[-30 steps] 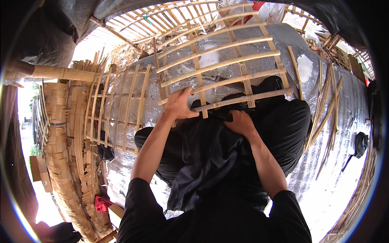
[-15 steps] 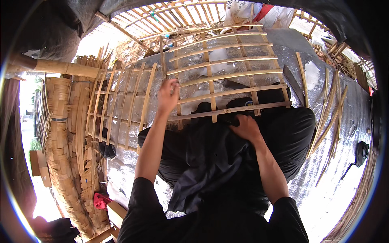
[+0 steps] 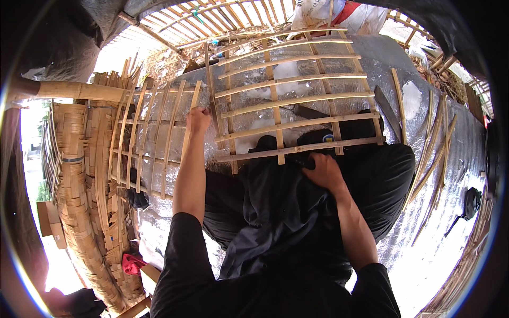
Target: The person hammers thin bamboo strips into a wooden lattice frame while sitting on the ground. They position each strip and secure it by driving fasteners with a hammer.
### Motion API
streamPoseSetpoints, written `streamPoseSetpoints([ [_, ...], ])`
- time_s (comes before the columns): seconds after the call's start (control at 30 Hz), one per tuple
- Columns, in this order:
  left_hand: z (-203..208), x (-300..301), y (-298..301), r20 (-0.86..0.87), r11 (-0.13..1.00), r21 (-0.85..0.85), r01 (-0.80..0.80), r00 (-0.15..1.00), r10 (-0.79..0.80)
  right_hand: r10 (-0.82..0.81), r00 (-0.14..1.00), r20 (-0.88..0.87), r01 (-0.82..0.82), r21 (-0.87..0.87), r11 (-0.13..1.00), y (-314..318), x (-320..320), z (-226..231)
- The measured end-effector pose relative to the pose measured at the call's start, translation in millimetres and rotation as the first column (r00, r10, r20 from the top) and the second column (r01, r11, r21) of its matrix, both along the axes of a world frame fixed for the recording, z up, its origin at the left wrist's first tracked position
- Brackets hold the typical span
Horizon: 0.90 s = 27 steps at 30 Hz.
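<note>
A lattice of pale bamboo strips (image 3: 297,99) lies over my lap and the silvery sheet ahead of me. My left hand (image 3: 198,122) is closed at the right-hand slat of a second, smaller bamboo lattice (image 3: 172,124); whether it grips that slat or some small thing is hidden. Between the two lattices stands a thin brown strip (image 3: 210,85). Just below the big lattice's near slat, my right hand (image 3: 324,172) is curled on my lap around something dark, hard to tell from the black cloth (image 3: 281,201) there.
Silvery sheeting (image 3: 419,175) covers the ground. A long dark flat blade-like piece (image 3: 387,112) and several loose bamboo strips (image 3: 436,148) lie at right. Woven bamboo rolls (image 3: 77,185) stand at left under a thick bamboo pole (image 3: 85,91). White sacks (image 3: 366,18) sit at the back.
My left hand has moved left, from the big lattice's left edge to the smaller lattice, and its fingers look more closed. My right hand stays nearly in place.
</note>
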<state>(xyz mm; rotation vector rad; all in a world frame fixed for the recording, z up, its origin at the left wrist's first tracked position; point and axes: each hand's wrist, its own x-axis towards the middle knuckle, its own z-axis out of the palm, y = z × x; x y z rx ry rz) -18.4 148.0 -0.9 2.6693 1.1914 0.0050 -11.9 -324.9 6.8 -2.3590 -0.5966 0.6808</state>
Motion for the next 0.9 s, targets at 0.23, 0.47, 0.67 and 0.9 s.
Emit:
streamPoseSetpoints([
  [0.23, -24.9, -24.5, 15.5, 0.038, 0.985, 0.084, 0.149, 0.988, -0.152, -0.018, 0.999, -0.028, 0.018, -0.020, 1.000, 0.0, 0.1, 3.2],
  [0.47, -25.7, -44.3, 28.6, 0.080, 0.989, 0.148, 0.023, 0.996, -0.035, 0.034, 0.999, 0.043, -0.036, 0.066, 0.997, 4.7, -4.0, 7.0],
  [0.67, 21.7, -55.5, -53.9, 0.533, 0.993, 0.069, 0.094, 0.838, -0.117, 0.171, 0.982, 0.084, -0.179, 0.110, 0.978, -11.4, 1.1, -4.0],
  [0.9, 53.2, -62.4, -166.6, 0.696, 0.945, 0.022, 0.327, 0.674, -0.249, 0.365, 0.890, 0.272, -0.397, 0.072, 0.915, -24.3, -21.8, 19.7],
])
